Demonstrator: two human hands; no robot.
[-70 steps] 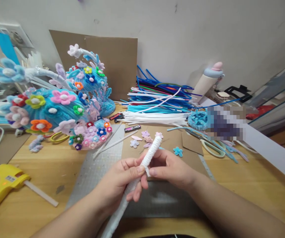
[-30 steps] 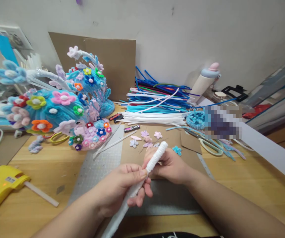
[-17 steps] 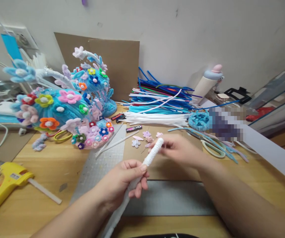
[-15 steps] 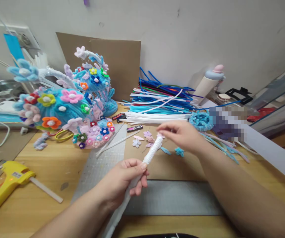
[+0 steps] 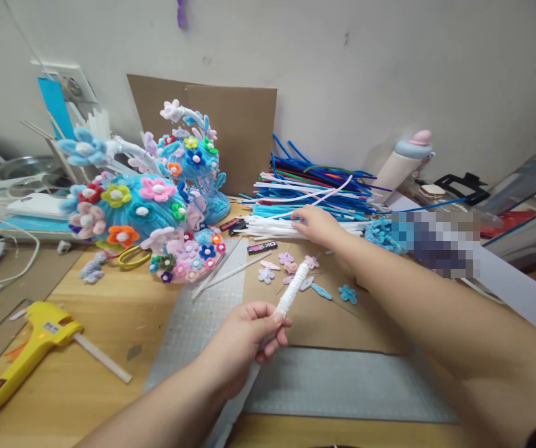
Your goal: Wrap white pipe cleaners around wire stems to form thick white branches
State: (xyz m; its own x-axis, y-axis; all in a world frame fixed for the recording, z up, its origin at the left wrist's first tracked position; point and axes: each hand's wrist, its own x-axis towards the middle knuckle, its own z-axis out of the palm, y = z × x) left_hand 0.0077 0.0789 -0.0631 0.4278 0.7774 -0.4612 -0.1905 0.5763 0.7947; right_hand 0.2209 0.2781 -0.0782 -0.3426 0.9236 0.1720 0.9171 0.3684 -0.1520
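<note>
My left hand (image 5: 258, 333) is closed around a white stem (image 5: 292, 291), its upper part wound in ridged white coils and tilted up and away from me. The stem's lower part runs down behind my wrist. Beyond it, my right hand (image 5: 317, 225) rests on the pile of white pipe cleaners (image 5: 268, 229), its fingers curled together over them; the fingertips are partly hidden. Around the stem's tip lie small fuzzy flowers and leaves, among them a pink flower (image 5: 311, 262), a blue leaf (image 5: 321, 291) and a blue flower (image 5: 347, 294).
Flower-covered pipe-cleaner lamps (image 5: 144, 208) stand at the left. A yellow glue gun (image 5: 46, 336) with a glue stick lies near left. Blue pipe cleaners (image 5: 296, 162) are heaped at the back, beside a white bottle (image 5: 398, 163). Brown cardboard (image 5: 244, 137) leans on the wall.
My right hand has left the tip of the white stem and moved forward to the white pipe cleaners. My left hand still holds the stem. The whole view has shifted slightly.
</note>
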